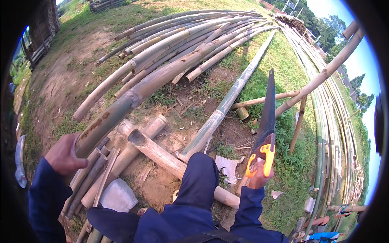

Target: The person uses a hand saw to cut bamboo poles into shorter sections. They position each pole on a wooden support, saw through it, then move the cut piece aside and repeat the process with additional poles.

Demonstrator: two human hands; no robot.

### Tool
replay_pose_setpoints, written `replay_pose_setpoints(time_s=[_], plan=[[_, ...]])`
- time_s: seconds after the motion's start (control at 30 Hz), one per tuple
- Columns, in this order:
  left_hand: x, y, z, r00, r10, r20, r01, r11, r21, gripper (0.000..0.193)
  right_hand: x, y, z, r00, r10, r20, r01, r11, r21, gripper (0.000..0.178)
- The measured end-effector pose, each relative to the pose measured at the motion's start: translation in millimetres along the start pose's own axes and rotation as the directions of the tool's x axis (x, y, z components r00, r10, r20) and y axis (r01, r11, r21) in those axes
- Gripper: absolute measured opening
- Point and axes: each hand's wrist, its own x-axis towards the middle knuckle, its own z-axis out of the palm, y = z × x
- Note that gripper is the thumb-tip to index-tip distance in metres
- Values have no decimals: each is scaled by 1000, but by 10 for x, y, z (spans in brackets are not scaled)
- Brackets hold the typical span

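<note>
My left hand (67, 157) is wrapped round the near end of a long, thick bamboo pole (111, 115), which slants up and away to the right. In my right hand (258, 176) is a handsaw (268, 111), gripped by its yellow-orange handle. The dark blade points up and away, apart from the pole in my left hand. Between the two hands, a shorter bamboo piece (162, 156) with a hollow, open end lies slanted across the ground, partly hidden by my leg. Another thick bamboo length (125, 166) lies beside it.
Many bamboo poles (194, 40) are heaped ahead, and more long poles (330, 129) line the right side. One greenish pole (227, 103) runs ahead along the ground. A raised bamboo bar (324, 75) slants across the right. A pale block-like lump (118, 196) sits near my left leg.
</note>
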Motion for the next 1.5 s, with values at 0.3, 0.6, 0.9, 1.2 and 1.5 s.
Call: replay_pose_setpoints(time_s=[0.3,0.6,0.9,1.2,1.5], plan=[[-1626,-2070,1236,898,-237,-371,378,847,375,71,211,281,28,999,-42,16,43,996,-76,14],[-1237,-2859,1660,834,-282,-474,472,809,350,65,-221,18,768,964,32,266,-63,992,108,11],[-1315,-2811,2370,857,-408,-314,510,758,406,60,-934,-220,1145,789,74,609,-123,992,38,13],[-1213,-2910,2865,900,-437,-11,389,790,474,73,-1395,-349,1261,621,194,760,-238,970,-52,11],[-605,-2438,2952,971,-220,-93,237,932,275,96,-1368,-266,1139,749,161,643,-156,986,-65,6]])
